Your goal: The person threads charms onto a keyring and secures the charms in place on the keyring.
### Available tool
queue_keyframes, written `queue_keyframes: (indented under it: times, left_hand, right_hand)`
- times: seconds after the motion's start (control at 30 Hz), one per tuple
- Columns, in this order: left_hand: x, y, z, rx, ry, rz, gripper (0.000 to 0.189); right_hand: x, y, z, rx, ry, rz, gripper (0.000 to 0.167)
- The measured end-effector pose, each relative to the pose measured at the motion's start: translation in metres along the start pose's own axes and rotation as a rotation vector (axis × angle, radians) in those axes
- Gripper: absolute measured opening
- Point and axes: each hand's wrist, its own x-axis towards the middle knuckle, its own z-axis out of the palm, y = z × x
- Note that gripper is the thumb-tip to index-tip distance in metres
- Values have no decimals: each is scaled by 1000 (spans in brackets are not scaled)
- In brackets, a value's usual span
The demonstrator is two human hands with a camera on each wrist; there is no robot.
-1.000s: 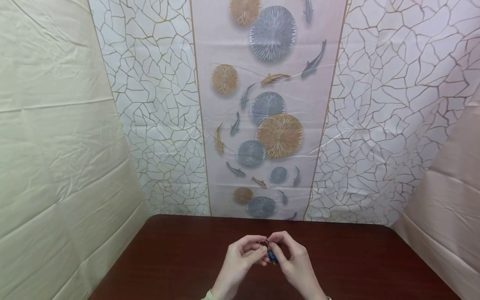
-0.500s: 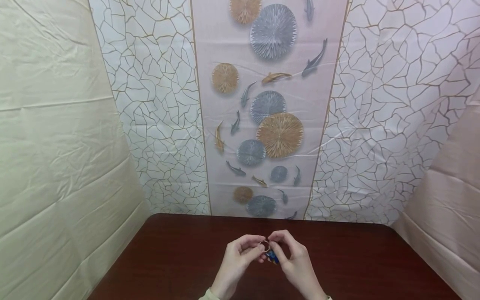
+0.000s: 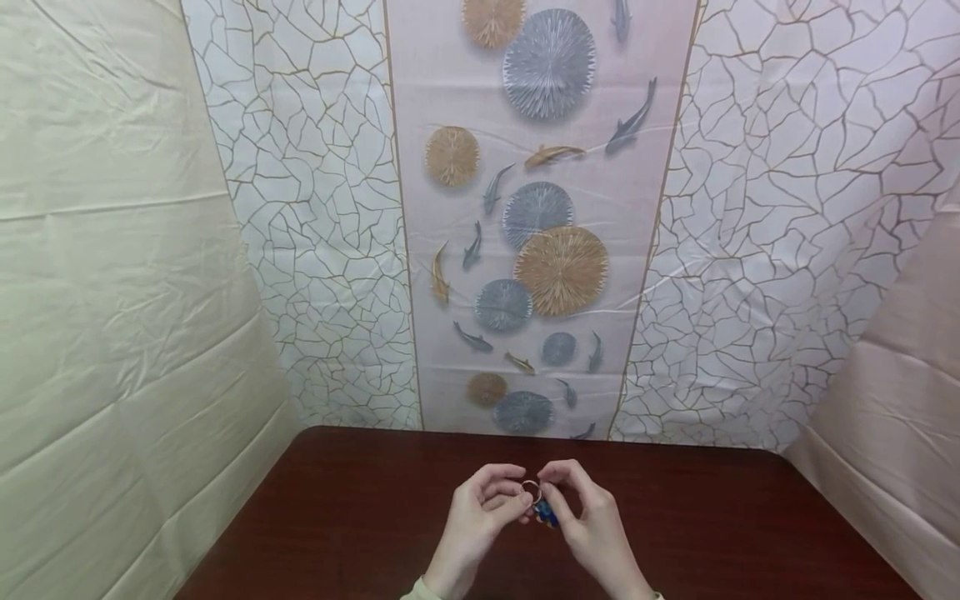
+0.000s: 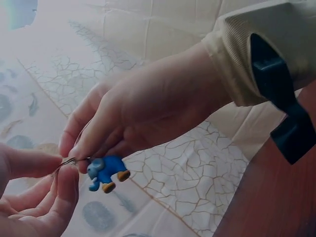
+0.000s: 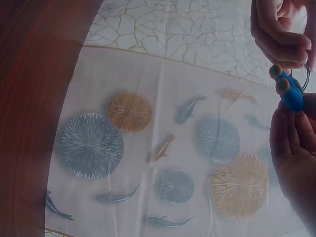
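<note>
Close over the table, both hands meet at a small keychain. Its metal split ring (image 3: 532,482) stands between the fingertips, and a blue elephant figure (image 4: 107,170) with orange feet hangs from it. My left hand (image 3: 482,510) pinches the ring's left side with thumb and fingers, the index finger arched above. On the other side, my right hand (image 3: 592,512) pinches the ring with thumb and index finger. In the right wrist view the elephant's feet point outward, between the left hand (image 5: 279,34) above and the right hand (image 5: 296,143) below.
A dark red-brown table (image 3: 360,500) lies under the hands. Patterned cloth (image 3: 525,250) with fish and round discs hangs behind it, and plain cream cloth (image 3: 127,292) lines the left side. A dark strap (image 4: 279,94) hangs off the left sleeve.
My left index finger has lifted slightly away from the ring, and more of the ring's loop shows. The right hand stays nearly still, with the elephant hanging in about the same place.
</note>
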Motion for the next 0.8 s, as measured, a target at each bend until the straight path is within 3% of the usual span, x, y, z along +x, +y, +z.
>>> queue_keyframes:
  times: [0.27,0.4,0.57,0.8]
  left_hand:
    - [0,-1,-4,49,12,11,29]
    - [0,1,-4,36,-10,11,31]
    - [-1,0,1,-20,14,24,33]
    - [-1,2,-2,29,-14,11,29]
  right_hand:
    - [0,-1,1,1,-1,-21,29]
    - [1,-1,1,0,11,-30,30]
    - [1,-1,1,1,36,-37,31]
    - [0,0,1,18,7,-41,31]
